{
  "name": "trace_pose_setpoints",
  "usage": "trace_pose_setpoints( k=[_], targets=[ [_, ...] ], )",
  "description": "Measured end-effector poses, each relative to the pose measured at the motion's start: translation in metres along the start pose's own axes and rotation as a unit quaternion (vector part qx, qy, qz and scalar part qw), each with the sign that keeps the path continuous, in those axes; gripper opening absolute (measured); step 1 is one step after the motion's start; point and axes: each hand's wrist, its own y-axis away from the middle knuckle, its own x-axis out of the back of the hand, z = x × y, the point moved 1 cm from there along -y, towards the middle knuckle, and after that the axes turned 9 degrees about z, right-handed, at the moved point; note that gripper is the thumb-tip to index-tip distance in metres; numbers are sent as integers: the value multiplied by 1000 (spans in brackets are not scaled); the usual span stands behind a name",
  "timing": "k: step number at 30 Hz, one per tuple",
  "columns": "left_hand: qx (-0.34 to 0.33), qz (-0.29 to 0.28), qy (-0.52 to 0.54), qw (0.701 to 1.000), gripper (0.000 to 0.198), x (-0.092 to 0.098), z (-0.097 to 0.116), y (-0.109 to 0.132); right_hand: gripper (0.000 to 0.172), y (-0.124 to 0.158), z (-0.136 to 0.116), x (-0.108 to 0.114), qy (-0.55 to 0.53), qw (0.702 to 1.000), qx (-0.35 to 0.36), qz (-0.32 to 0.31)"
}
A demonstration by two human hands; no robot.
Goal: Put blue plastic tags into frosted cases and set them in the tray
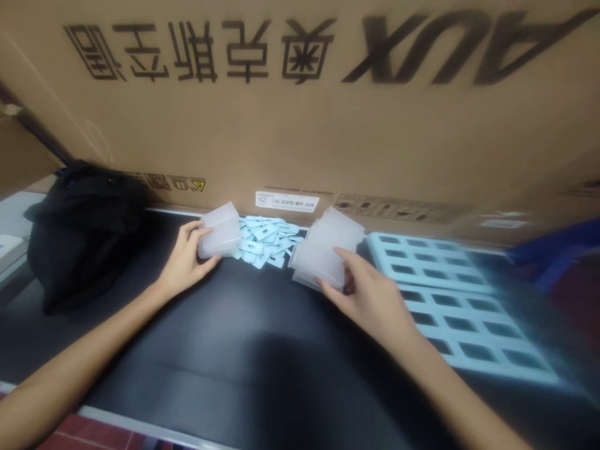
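My left hand (190, 259) grips a small stack of translucent white plastic pieces (220, 230) between thumb and fingers. A larger, uneven stack of similar translucent pieces (323, 247) is in my right hand (370, 294), thumb on the near side. Between the two stacks lies a loose pile of light-blue flat tags with slots (265, 237). Beyond my right hand, two light-blue trays with rectangular openings (450, 290) lie one behind the other, partly covered by my wrist. Whether the stacks touch the surface, I cannot tell.
A black work surface (210, 350) with a pale front edge runs beneath everything. Behind it stands a large cardboard box (281, 131) with upside-down print. A black cloth or bag (84, 231) sits at the left, and blue material (557, 250) at the right.
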Motion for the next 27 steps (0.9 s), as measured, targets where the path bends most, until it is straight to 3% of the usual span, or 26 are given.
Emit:
trace_pose_setpoints(
  k=[7,12,16,19,22,24,27],
  targets=[
    [-13,-15,-44,999,64,-6,25,11,53,-26,-47,-22,112,991,40,-66],
    [-120,15,-37,992,78,-8,46,19,64,-46,-64,-23,0,988,56,-142],
    [-241,-17,-3,970,68,-12,68,27,71,-50,-24,-7,-76,989,92,-92],
    [-311,-52,-8,949,56,-18,84,28,95,-51,28,-4,-38,997,56,-36],
    [-362,-71,-4,929,54,-25,101,27,119,-52,67,-13,-29,996,-11,-80],
    [-386,-93,8,918,59,-30,112,25,125,-53,76,-19,-41,992,-42,-109],
    [-414,-124,32,901,66,-37,127,25,121,-57,69,-26,-58,991,-58,-105]
  ],
)
